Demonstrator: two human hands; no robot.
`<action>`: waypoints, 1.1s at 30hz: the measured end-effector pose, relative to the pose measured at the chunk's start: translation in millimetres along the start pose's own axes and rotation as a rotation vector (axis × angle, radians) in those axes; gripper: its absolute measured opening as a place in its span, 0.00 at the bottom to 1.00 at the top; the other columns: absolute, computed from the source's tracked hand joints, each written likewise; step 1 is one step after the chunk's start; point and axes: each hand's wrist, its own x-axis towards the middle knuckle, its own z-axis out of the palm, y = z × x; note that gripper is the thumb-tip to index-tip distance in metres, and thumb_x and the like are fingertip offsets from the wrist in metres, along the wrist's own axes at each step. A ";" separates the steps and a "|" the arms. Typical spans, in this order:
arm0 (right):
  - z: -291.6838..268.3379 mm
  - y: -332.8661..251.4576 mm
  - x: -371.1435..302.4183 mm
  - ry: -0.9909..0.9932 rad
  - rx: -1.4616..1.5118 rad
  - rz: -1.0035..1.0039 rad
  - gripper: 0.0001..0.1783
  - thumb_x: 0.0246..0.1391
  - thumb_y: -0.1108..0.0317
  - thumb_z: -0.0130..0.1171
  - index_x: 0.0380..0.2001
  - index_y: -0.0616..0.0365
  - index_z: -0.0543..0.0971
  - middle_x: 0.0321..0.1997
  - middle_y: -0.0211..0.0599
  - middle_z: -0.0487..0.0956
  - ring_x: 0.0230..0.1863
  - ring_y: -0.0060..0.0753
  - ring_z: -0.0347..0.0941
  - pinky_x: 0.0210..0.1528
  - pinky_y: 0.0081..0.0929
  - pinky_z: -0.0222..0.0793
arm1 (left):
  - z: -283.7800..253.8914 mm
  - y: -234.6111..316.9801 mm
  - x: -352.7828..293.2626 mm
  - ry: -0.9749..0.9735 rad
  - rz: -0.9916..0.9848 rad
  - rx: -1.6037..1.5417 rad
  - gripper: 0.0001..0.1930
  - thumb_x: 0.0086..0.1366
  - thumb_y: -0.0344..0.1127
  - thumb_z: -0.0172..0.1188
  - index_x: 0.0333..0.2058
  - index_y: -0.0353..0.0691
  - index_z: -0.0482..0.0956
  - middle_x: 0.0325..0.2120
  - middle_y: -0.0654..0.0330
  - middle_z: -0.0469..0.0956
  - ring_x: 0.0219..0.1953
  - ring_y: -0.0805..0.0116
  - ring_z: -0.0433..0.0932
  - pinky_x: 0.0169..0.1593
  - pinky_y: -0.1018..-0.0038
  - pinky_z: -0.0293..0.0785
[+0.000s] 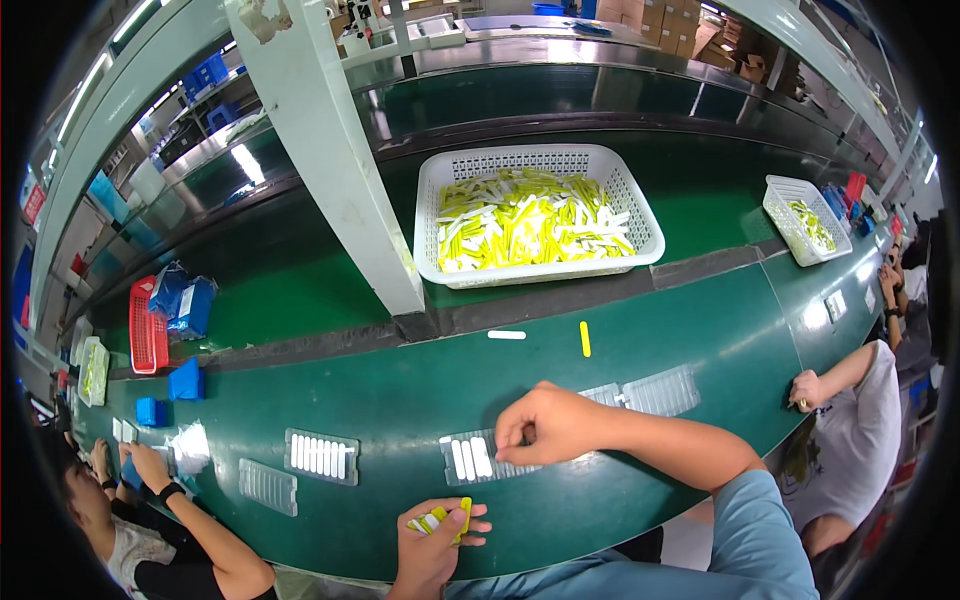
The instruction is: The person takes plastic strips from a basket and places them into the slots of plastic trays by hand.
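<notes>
Several slim white strips (469, 459) lie side by side at the left end of a clear plastic slotted tray (448, 474) on a glossy green worktable (390, 395), directly in front of you. Your right hand (533, 428) hovers at the tray, thumb and fingertips drawn together; whether a strip is pinched between them cannot be told from this angle, and your forearm hides part of the row beyond. Your left hand (428, 548), near the table's front edge, is closed around a fanned bundle of yellow-and-white strips (428, 521), with one yellow strip (466, 514) upright at the fingers. Ahead, a loose white strip (507, 335) and a loose yellow strip (585, 340) rest before a white perforated plastic basket (540, 275) heaped with more. Good work here likely means holding the bundle loosely, presenting one piece at a time, and gripping each by its edges. Line it up with its slot before letting go, white face up like its neighbours, and press lightly so the light tray does not skid. Keep your right wrist high; a low sleeve or forearm could nudge seated pieces askew.
</notes>
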 end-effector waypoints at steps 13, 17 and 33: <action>14.6 -12.7 3.7 0.042 -0.281 -0.068 0.23 0.52 0.66 0.65 0.52 0.56 0.74 0.26 0.38 0.81 0.28 0.45 0.80 0.30 0.40 0.73 | 9.7 0.5 0.2 0.064 0.026 -0.034 0.13 0.69 0.31 0.64 0.47 0.28 0.79 0.40 0.40 0.84 0.36 0.53 0.87 0.33 0.64 0.87; 38.1 -28.5 -16.4 -0.004 -0.041 -0.120 0.18 0.54 0.63 0.67 0.46 0.57 0.79 0.24 0.35 0.79 0.24 0.42 0.77 0.29 0.36 0.71 | 15.6 -1.7 -0.3 0.007 0.023 -0.045 0.13 0.69 0.31 0.63 0.47 0.28 0.79 0.40 0.41 0.84 0.36 0.52 0.87 0.33 0.64 0.87; 8.9 20.0 -9.1 0.173 -0.653 -0.344 0.17 0.52 0.64 0.66 0.44 0.56 0.78 0.36 0.36 0.82 0.40 0.45 0.81 0.37 0.40 0.75 | 34.5 13.7 0.8 0.042 0.085 0.010 0.13 0.69 0.32 0.64 0.46 0.28 0.79 0.39 0.43 0.84 0.35 0.55 0.87 0.31 0.66 0.87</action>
